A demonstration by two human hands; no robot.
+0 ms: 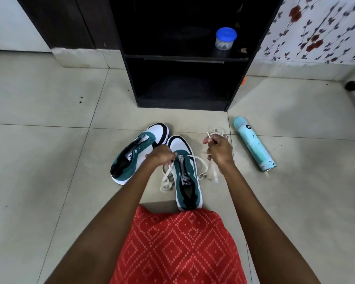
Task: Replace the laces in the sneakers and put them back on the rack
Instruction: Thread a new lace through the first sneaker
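**lacing the near sneaker, only the toe-end eyelets done**

both sneakers are on the floor tiles in front of the rack [184, 58], not on it. the near sneaker [186, 175] points toe-first at the rack with its heel by the person's lap, so the eyelets face up for threading. the far sneaker [139, 148] sits just beside it on the left, angled, with no lace visible in it.

the left hand [161, 155] has curled fingers pinching the cream lace [166, 179] at the toe-end eyelets. the right hand [220, 151] pinches the other end, tip raised, probably evening the lengths. slack trails on both sides.

a spare lace bundle [218, 131] lies behind the right hand, likely for the far sneaker. task looks early.
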